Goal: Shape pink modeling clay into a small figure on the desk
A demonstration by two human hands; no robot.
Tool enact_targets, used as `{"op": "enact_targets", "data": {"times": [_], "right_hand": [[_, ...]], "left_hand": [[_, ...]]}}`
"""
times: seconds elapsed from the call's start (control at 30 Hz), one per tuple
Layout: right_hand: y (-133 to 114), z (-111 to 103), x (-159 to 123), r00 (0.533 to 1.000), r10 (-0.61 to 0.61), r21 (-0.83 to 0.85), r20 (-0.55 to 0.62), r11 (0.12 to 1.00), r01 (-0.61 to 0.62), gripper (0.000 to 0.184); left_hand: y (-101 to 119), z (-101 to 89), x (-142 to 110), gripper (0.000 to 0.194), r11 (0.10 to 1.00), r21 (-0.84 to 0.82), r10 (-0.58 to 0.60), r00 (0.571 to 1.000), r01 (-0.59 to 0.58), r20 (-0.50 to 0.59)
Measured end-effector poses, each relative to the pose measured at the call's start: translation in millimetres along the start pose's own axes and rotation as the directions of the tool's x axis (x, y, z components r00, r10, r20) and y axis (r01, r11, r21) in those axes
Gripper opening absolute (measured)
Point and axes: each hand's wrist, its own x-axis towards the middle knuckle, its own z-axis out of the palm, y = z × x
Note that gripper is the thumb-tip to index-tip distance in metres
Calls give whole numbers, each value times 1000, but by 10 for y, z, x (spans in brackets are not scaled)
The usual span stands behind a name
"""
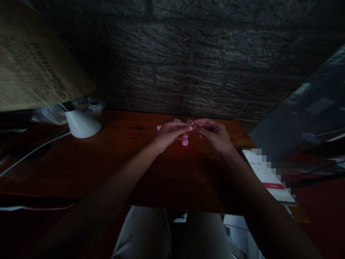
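Clearly, the pink piece (pixel 191 127) is small and bright, with an uneven, knobbly outline that stands out against the dark reddish-brown wood. It sits between the two hands, close to the far edge of the surface (pixel 121 158) and nearer its right edge than its left; whether it is lifted or resting there, I cannot tell. The left hand (pixel 171 132) pinches it between thumb and fingers from the left. The right hand (pixel 214 133) meets it from the other side, thumb and forefinger bent towards it, but I cannot tell whether they grip it or only touch it.

Just below the left fingertips, towards the near edge, lies a rounded pink lump (pixel 184 141), soft-looking and matt, with a narrower part above it. Another pink bit (pixel 159 127) peeks out left of the left hand, mostly covered. A paler thing (pixel 176 120) shows behind the knuckles, too dim to make out.

Towards the far left corner stands a white lamp base (pixel 84 125) beneath a printed brown shade (pixel 40 68). A lit phone (pixel 265 174) lies along the right edge, partly pixelated.
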Motion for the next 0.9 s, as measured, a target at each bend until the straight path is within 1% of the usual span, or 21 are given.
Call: {"op": "enact_targets", "data": {"times": [0.13,0.27,0.37,0.53,0.63,0.9], "right_hand": [[5,-4,5,1000,-1,2,13,1000,1,28],[9,-2,6,1000,-4,-2,11,1000,4,30],[16,0,4,1000,8,6,23,1000,-8,28],[31,-7,7,1000,-1,11,19,1000,1,22],[34,-13,12,1000,23,28,9,999,-23,21],[46,-8,6,998,58,71,39,996,-61,28]], "left_hand": [[-2,0,-2,24,1000,8,4,1000,-4,-5],[-2,-1,-3,27,999,19,39,999,-38,-23],[-3,2,-7,27,998,40,52,998,-50,-28],[6,9,-20,27,995,55,82,997,-82,3],[9,9,-23,29,992,59,111,993,-113,33],[-2,3,-22,21,976,139,167,985,-170,29]]}}
